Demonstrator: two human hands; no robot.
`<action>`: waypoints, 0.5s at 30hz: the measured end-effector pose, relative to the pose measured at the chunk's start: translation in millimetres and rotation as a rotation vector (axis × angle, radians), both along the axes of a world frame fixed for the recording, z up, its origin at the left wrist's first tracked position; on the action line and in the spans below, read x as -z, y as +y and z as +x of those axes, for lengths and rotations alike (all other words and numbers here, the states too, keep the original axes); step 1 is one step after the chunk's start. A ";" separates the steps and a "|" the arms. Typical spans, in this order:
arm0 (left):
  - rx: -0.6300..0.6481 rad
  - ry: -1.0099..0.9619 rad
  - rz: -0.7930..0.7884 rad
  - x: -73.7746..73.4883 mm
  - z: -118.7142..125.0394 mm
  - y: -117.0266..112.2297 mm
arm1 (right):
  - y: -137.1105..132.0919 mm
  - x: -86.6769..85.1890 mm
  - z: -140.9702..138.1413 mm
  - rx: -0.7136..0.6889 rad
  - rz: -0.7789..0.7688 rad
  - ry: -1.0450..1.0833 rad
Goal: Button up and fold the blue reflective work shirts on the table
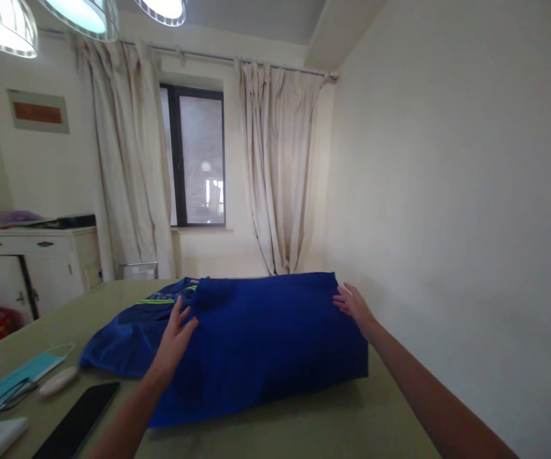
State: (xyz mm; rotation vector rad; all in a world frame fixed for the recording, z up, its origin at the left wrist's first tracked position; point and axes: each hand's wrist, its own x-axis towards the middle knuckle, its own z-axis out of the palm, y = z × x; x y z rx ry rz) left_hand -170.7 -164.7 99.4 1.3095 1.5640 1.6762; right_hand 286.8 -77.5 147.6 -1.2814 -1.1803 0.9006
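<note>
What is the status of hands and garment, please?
Left hand flat on garment. Right hand open at its right edge. Phone and mask lie left, apart.

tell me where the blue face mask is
In the head view, the blue face mask lies at the left edge of the table, beside a white oval object, left of the blue garment.

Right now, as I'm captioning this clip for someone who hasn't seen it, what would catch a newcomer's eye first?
A bright blue garment spread over the middle of the table. The left hand lies open on its middle and the right hand touches its far right edge. A pale blue face mask and a black phone lie at the table's left.
</note>
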 end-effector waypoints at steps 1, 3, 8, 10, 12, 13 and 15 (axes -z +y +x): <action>-0.021 0.066 -0.048 18.0 -6.1 -2.1 | -3.2 17.8 4.7 0.006 -0.003 -0.070; -0.053 0.323 -0.093 61.9 -20.9 -17.8 | -15.6 59.5 22.5 0.015 0.007 -0.222; -0.128 0.586 -0.214 134.0 -44.7 -64.2 | -39.1 135.3 64.7 -0.082 -0.083 -0.540; -0.092 0.491 -0.284 131.9 -45.3 -68.8 | -42.3 138.7 64.0 -0.131 -0.084 -0.432; -0.028 0.330 -0.332 119.9 -45.5 -69.9 | -47.6 129.4 55.6 -0.206 -0.078 -0.348; 0.024 0.238 -0.350 113.7 -47.1 -72.0 | -52.1 122.2 51.1 -0.263 -0.089 -0.316; 0.150 0.097 -0.381 106.8 -55.1 -82.4 | -65.0 106.6 46.2 -0.397 -0.143 -0.252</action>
